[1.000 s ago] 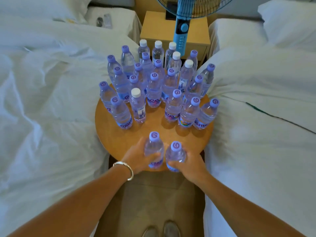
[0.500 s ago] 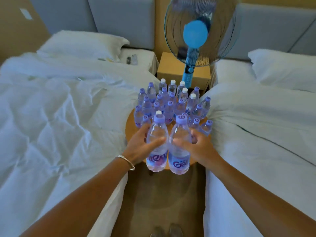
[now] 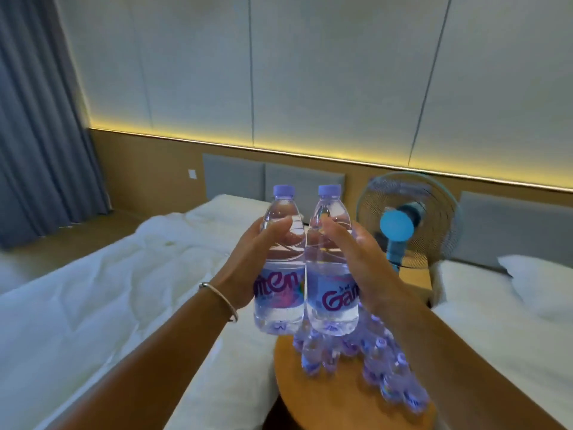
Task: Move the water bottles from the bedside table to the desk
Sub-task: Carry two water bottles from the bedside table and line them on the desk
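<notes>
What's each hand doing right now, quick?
Left hand: closed round the left bottle, held up off the table.
Right hand: closed round the right bottle, held up beside the other.

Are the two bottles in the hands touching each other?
Touching. The head view shows the left bottle and the right bottle pressed side by side, no gap along their bodies.

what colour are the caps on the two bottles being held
Pale purple, on both the left bottle and right bottle, in the head view.
</notes>
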